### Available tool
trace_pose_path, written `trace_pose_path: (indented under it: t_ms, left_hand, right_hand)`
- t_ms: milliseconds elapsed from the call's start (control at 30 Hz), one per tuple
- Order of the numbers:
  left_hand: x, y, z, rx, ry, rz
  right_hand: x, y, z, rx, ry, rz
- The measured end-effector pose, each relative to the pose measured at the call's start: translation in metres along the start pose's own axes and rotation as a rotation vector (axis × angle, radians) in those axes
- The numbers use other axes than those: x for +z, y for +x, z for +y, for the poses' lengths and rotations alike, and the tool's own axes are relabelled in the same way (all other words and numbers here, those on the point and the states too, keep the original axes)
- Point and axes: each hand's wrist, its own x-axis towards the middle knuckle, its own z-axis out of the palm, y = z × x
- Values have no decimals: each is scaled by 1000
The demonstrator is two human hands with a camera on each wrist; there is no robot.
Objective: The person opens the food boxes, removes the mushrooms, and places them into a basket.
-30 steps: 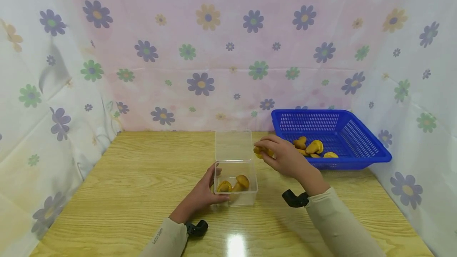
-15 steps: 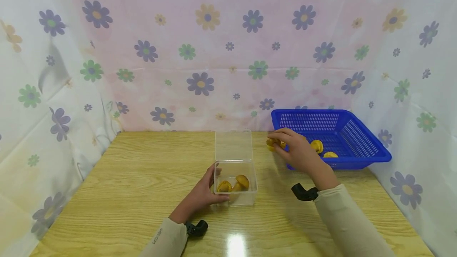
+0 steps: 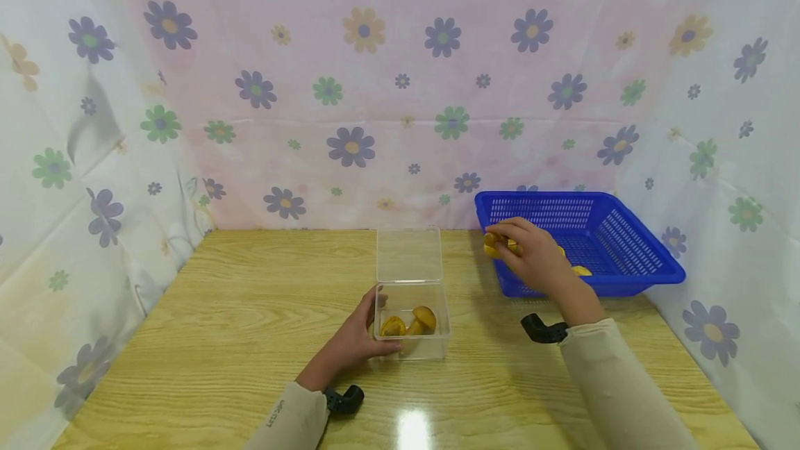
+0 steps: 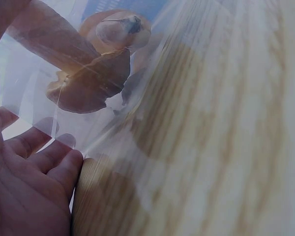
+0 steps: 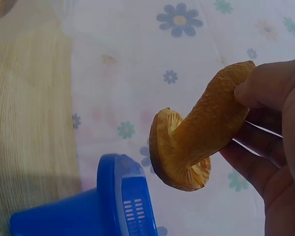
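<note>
My left hand grips the clear plastic box at its left side, thumb along the front and fingers behind. The lid is swung open to the back. Inside lie brown-yellow mushrooms, one showing a rounded cap, the other turned with its gills up. My right hand pinches a mushroom by its stem, thumb on one side and fingers on the other. Its cap points down and away from the palm. That hand is over the left edge of the blue basket.
More mushrooms lie in the blue basket, one at its front wall; my right hand partly hides the others. The wooden table ends at a flowered cloth behind and at both sides.
My right hand has moved right and slightly away from me with the mushroom, from beside the box's lid to over the basket's left edge. My left hand and the box have stayed put.
</note>
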Motion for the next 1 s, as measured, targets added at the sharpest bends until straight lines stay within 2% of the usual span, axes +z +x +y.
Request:
trace_pose_path:
  t_ms: [467, 1000]
  left_hand:
    - [-1, 0, 2, -26, -2, -8]
    - [-1, -1, 2, -21, -5, -8]
  right_hand:
    - [-7, -9, 20, 139, -17, -42]
    - [-6, -22, 34, 367, 20, -146]
